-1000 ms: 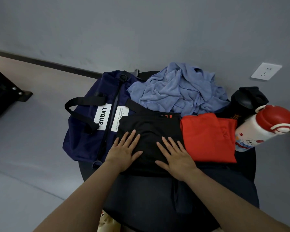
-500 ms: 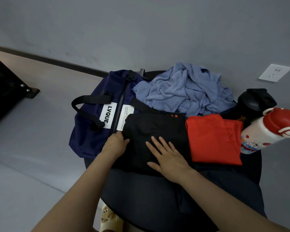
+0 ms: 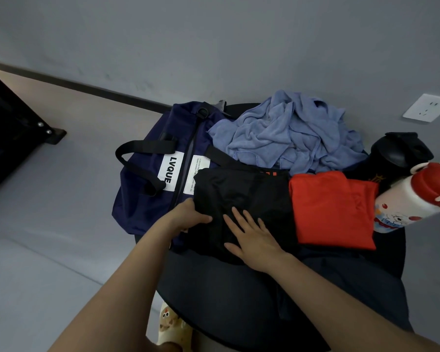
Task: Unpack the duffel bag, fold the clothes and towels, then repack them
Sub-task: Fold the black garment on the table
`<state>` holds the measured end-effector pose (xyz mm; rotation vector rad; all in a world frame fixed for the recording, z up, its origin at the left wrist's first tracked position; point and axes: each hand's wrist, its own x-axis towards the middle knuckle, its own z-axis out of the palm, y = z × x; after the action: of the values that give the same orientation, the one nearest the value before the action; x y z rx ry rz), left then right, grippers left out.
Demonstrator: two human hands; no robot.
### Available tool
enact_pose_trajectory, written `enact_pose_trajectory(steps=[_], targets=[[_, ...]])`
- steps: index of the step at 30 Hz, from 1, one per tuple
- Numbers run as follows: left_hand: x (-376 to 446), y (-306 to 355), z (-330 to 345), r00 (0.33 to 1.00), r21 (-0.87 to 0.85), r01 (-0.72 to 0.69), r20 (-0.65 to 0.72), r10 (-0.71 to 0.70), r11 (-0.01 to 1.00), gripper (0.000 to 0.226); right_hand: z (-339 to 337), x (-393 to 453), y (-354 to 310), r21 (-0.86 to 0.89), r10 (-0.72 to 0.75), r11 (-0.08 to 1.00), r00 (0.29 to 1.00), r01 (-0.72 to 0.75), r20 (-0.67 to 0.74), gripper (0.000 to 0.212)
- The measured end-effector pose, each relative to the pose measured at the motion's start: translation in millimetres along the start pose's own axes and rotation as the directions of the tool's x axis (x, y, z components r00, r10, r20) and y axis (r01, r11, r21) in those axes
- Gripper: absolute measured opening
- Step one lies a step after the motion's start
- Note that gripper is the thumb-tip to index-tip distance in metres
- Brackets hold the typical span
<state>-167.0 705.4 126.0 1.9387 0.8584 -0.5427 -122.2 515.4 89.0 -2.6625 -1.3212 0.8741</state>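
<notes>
Two bottles [image 3: 414, 196] crowd the table's [image 3: 214, 288] right edge beside a folded red garment [image 3: 333, 209]. Crumpled blue towel [image 3: 287, 135] lies against the navy duffel bag [image 3: 148, 189], contents unseen. Left hand [image 3: 186, 217] pinches the black garment's [image 3: 241, 196] edge; right hand [image 3: 254, 240] presses it, fingers spread flat.

"LVQUE" on duffel bag [image 3: 148, 199] label

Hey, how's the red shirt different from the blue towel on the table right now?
The red shirt is folded into a flat, neat rectangle; the blue towel lies crumpled in a loose heap. The shirt sits near the table's front, just right of the black garment; the towel is piled at the back, partly over the navy duffel bag. The towel's heap spreads wider than the shirt. Neither is touched by a hand, and both are out of the bag.
</notes>
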Motion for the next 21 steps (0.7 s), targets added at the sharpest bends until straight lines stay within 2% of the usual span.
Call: enact_pose_trajectory(steps=[3,5,7,10,13,15,18,21], targets=[[-6.0,10.5,5.0,0.996,0.021,-0.067,-0.062,0.068,0.998,0.046,-12.5,0.7,-13.3,0.279,0.051,0.960,0.982,0.001,-0.181,0.054],[-7.2,14.4,8.1,0.994,0.001,-0.086,-0.064,0.086,0.996,0.044,-21.3,-0.9,-22.7,0.531,0.132,0.846,0.948,0.044,-0.290,0.049],[-8.0,18.5,10.3,0.992,-0.035,-0.099,-0.080,0.096,0.994,0.042,-26.5,-4.9,-30.7,0.673,0.163,0.735,0.941,0.084,-0.296,0.051],[-6.4,26.2,13.2,0.993,-0.110,-0.076,-0.095,0.066,0.991,0.033,-24.2,-10.1,-35.8,0.684,0.142,0.727,0.964,0.052,-0.224,0.069],[-7.3,34.7,19.2,1.000,-0.253,-0.020,0.005,0.022,0.967,0.037,-22.9,-14.7,-38.0,0.729,0.199,0.684,0.958,0.016,-0.208,0.081],[-7.7,40.4,23.2,0.998,-0.271,-0.026,0.044,0.039,0.962,0.032,-24.0,-16.4,-36.4,0.748,0.289,0.664,0.924,-0.005,-0.250,0.069],[-7.9,45.3,24.9,0.996,-0.294,-0.054,0.046,0.071,0.954,0.017,-26.1,-15.9,-27.4,0.711,0.386,0.702,0.861,-0.040,-0.333,0.037],[2.2,39.0,25.0,0.992,-0.298,-0.093,-0.112,0.062,0.950,0.013,-27.9,-19.0,-18.5,0.735,0.431,0.675,0.841,-0.060,-0.328,0.024]])
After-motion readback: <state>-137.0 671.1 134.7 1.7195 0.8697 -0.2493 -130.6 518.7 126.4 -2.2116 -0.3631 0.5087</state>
